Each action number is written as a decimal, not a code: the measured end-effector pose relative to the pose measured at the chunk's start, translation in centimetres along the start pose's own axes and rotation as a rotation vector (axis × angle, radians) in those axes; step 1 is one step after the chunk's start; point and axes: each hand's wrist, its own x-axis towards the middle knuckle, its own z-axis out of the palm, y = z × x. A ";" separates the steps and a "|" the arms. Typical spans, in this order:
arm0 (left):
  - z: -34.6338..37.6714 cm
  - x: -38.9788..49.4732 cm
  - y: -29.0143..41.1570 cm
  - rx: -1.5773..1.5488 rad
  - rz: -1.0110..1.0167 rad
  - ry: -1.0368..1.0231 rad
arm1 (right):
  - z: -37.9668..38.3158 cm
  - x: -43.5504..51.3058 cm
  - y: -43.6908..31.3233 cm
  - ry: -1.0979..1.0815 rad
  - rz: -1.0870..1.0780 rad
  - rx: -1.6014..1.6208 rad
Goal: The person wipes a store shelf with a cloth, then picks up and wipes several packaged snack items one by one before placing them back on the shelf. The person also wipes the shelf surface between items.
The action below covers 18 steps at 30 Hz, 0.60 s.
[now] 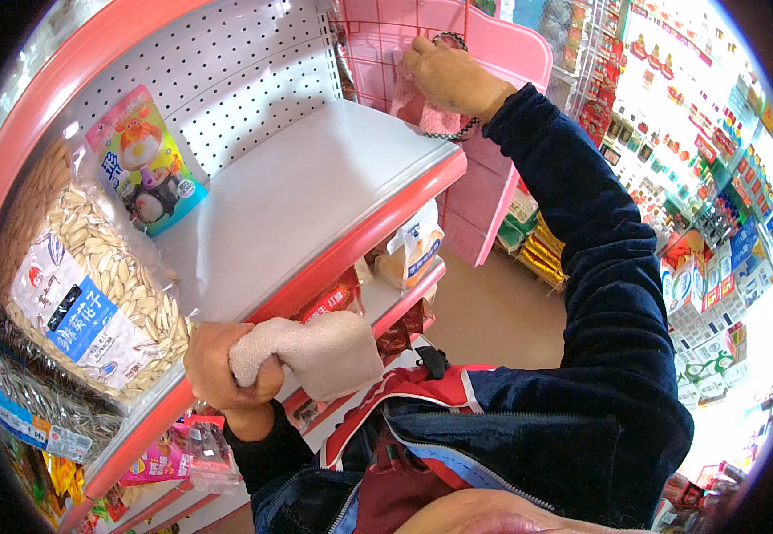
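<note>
My left hand (229, 370) is closed around a folded beige cloth (333, 354), held in front of the red front edge of the white store shelf (279, 200). Up at the shelf's far right end, my right hand (450, 77) grips a pink cloth (441, 121) with a dark braided edge, against a red wire grid and a pink panel (476, 193). On the shelf's left part a large clear bag of sunflower seeds (112, 294) lies beside my left hand. A colourful snack pouch (148, 160) leans against the perforated back panel (253, 80).
Lower shelves hold a bread bag (413, 247), a red package (333, 297) and pink snack packs (166, 454). A dark packaged bag (46, 407) lies at the lower left. Brightly lit shelves of boxes and bottles (680, 153) stand to the right, past the aisle floor (503, 294).
</note>
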 end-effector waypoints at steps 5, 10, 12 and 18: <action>0.1 0.1 0.0 -0.004 0.007 0.008 | -1.1 -2.7 -1.7 0.133 0.061 0.494; 0.2 0.0 0.1 0.021 0.003 0.009 | -3.9 -5.0 -1.4 0.302 0.128 0.583; 0.1 -0.1 0.1 0.049 -0.004 0.004 | -4.6 -4.8 0.0 0.378 0.090 0.469; 0.0 -0.2 0.2 0.058 -0.021 -0.012 | -4.6 -4.8 2.8 0.372 0.155 0.213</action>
